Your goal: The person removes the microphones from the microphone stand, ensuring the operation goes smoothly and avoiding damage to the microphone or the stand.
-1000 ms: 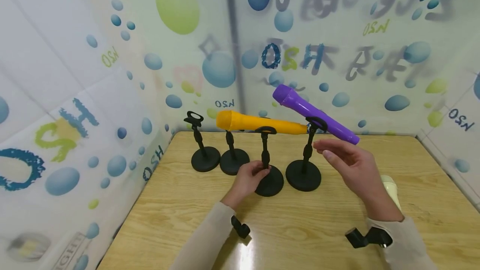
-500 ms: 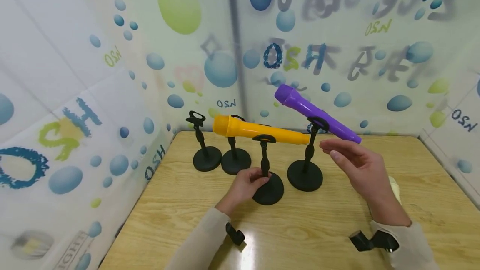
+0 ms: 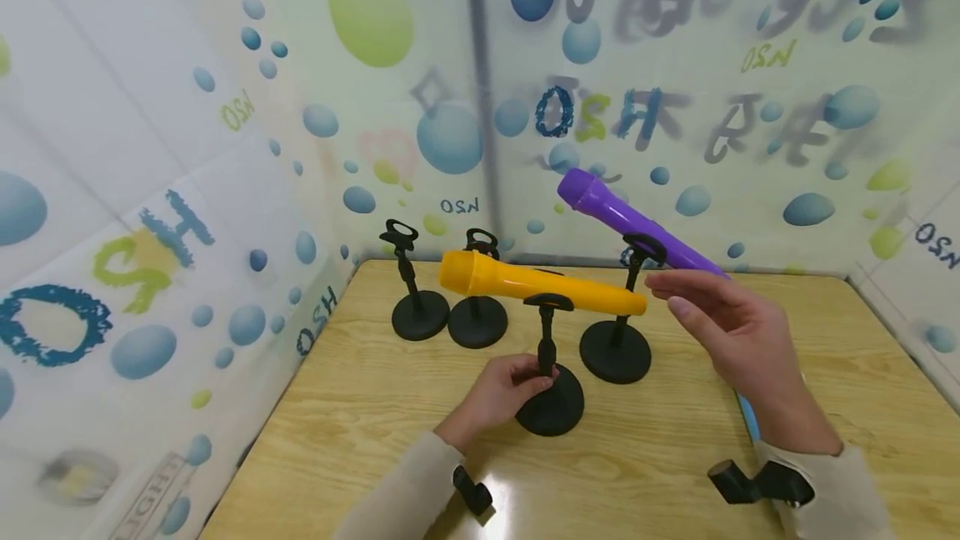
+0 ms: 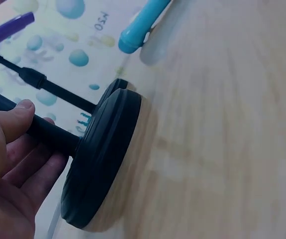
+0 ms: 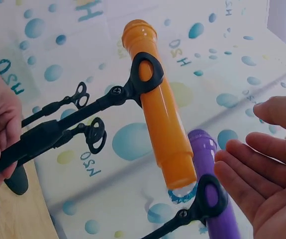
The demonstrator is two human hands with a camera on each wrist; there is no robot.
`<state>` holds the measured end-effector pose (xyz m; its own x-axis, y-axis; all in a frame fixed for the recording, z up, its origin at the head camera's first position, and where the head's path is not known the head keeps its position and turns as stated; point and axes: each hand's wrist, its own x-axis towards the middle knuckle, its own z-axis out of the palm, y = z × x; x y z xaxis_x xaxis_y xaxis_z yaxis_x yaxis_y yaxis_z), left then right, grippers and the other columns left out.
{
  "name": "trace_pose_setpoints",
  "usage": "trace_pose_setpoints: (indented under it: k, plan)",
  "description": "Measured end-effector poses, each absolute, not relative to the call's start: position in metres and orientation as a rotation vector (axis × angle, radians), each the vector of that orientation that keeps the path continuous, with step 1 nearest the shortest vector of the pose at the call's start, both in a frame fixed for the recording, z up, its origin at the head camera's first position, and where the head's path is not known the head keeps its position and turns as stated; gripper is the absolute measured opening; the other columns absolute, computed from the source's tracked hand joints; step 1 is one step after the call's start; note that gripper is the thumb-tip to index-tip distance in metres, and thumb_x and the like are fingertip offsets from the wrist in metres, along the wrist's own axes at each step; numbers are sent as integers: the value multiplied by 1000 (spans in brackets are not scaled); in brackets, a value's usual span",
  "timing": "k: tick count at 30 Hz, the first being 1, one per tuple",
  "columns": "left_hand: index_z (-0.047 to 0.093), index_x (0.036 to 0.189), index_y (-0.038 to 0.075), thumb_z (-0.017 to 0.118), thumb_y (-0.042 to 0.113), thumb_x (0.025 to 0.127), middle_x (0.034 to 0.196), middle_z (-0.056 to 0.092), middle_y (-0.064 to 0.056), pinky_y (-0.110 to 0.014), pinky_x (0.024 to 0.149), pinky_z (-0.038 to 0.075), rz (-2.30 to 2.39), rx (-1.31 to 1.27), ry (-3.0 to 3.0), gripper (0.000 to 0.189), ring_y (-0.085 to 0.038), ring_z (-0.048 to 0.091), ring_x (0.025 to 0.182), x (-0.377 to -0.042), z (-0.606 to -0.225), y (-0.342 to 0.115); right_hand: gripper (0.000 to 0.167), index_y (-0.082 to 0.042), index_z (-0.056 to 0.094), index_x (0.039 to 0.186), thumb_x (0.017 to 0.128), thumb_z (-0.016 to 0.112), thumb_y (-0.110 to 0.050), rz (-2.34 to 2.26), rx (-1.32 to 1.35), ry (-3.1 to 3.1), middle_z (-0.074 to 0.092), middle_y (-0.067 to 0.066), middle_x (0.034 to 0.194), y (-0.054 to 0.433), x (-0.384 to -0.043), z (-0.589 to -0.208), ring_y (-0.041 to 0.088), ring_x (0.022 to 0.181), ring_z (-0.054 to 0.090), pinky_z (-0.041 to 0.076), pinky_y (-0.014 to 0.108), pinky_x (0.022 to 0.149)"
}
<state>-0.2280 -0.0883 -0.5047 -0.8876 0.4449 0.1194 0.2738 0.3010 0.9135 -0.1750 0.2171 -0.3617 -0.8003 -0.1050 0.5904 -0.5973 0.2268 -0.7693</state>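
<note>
My left hand (image 3: 498, 394) grips the pole of a black microphone stand (image 3: 561, 408), its thumb and fingers around the lower part. In the left wrist view the stand's round base (image 4: 103, 159) is right at the tabletop. A yellow-orange microphone (image 3: 540, 282) lies across this stand's clip, its head pointing left. My right hand (image 3: 738, 344) is held out with fingers extended and slightly bent, beside the tail of the yellow-orange microphone and holding nothing. Behind it, a purple microphone (image 3: 618, 213) leans in the clip of another black stand (image 3: 615, 352).
Two more black stands with bare clips, one at the far left (image 3: 420, 315) and one beside it (image 3: 477, 323), stand toward the back wall. A blue microphone (image 4: 143, 27) lies on the wooden table (image 3: 337, 440), mostly hidden behind my right forearm in the head view. Printed sheeting surrounds the table.
My left hand has drawn the stand with the yellow-orange microphone toward me, away from the stand with the purple one. My right hand stays held out, almost unchanged.
</note>
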Motion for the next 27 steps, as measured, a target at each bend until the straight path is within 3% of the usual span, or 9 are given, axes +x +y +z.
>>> trace_pose_setpoints:
  k: [8, 14, 27]
  plan:
    - [80, 121, 14, 72, 16, 105, 120, 82, -3, -21, 98, 58, 1612, 707, 2386, 18, -8, 74, 110, -214, -505, -83, 34, 1, 72, 132, 101, 67, 11, 1501, 772, -2144, 78, -8, 127, 200, -173, -341, 4, 111, 76, 60, 16, 90]
    - [81, 120, 16, 72, 16, 105, 119, 82, -1, -20, 97, 58, 1613, 718, 2357, 17, -5, 74, 110, -206, -506, -78, 34, 2, 73, 129, 98, 68, 14, 1530, 884, -2126, 78, -5, 128, 189, -173, -332, 6, 115, 75, 60, 18, 93]
    - [80, 121, 8, 74, 13, 103, 116, 83, -7, -19, 97, 58, 1637, 753, 2303, 20, -1, 73, 106, -192, -504, -65, 40, -5, 75, 130, 94, 74, 13, 1506, 988, -2166, 77, -6, 127, 168, -170, -321, 3, 116, 74, 59, 17, 97]
